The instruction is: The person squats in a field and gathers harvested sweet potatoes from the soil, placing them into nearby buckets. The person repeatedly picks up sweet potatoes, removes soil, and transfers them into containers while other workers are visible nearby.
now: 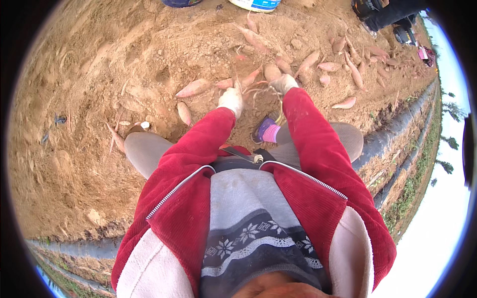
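My left hand [231, 100], in a pale work glove, is closed at the near side of a long pinkish sweet potato [250, 77]. Its fingers partly hide what they grip. My right hand [284, 83], gloved too, curls over the lower end of a thick sweet potato [272, 72]. Thin roots and stems [257, 89] stretch between the hands, and a pale stalk hangs below the right one. Left of my left hand lie a sweet potato [194, 88] and a shorter one [183, 113]. Another sweet potato [308, 63] rests just beyond my right hand.
Loose brown soil [93, 74] surrounds me. Several sweet potatoes [354, 72] are scattered at right. Two buckets, one white and blue [257, 4], stand at the far edge. A person's dark sleeve [395, 15] shows at upper right. Black plastic mulch [387, 143] borders the right.
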The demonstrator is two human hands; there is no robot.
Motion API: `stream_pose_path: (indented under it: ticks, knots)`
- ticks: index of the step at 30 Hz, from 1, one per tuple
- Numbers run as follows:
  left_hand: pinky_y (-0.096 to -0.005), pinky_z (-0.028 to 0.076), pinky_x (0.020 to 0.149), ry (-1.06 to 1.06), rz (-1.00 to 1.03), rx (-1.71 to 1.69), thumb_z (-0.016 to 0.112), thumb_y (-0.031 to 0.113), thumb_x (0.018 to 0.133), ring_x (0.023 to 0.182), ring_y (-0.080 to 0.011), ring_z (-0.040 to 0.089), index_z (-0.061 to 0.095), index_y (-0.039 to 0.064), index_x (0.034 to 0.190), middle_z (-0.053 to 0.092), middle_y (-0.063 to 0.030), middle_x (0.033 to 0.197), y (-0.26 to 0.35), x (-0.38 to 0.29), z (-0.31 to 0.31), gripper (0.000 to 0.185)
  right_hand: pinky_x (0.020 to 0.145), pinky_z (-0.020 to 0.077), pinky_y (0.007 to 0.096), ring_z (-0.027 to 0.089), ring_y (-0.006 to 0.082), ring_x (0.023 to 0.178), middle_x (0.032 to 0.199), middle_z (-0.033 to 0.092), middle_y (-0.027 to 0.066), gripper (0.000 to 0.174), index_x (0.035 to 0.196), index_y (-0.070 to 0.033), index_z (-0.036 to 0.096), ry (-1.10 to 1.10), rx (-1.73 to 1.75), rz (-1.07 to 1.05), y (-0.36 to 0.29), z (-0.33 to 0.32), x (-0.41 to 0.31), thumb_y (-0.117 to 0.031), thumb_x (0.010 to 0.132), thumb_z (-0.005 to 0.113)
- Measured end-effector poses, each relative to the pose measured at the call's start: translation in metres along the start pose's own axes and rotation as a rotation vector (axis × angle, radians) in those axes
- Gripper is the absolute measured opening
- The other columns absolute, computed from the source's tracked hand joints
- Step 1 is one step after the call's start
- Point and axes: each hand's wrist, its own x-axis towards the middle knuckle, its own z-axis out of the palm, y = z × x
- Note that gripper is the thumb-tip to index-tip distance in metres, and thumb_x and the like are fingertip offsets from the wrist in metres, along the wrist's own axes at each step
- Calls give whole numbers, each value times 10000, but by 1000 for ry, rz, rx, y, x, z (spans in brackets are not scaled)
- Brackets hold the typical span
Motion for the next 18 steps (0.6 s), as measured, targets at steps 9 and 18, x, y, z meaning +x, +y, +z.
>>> stream_pose_path:
  ticks: [9,18]
  knots:
    - [-407,537,990,-127,132,-1220,657,124,955,1218,-278,651,487,105,1512,660,-152,1359,-15,4,34,582,904,587,407,737,341,1046,1093,764,179,670,1223,-53,686,545,871,532,-91,47,-117,-337,636,840]
    - [-374,336,1203,-505,473,-1661,689,228,984,1469,-212,403,363,154,1637,418,-54,1614,17,-89,-28,734,933,567,384,730,301,1118,1180,759,148,672,1393,-123,639,805,1011,232,-176,1,-237,-299,775,837]
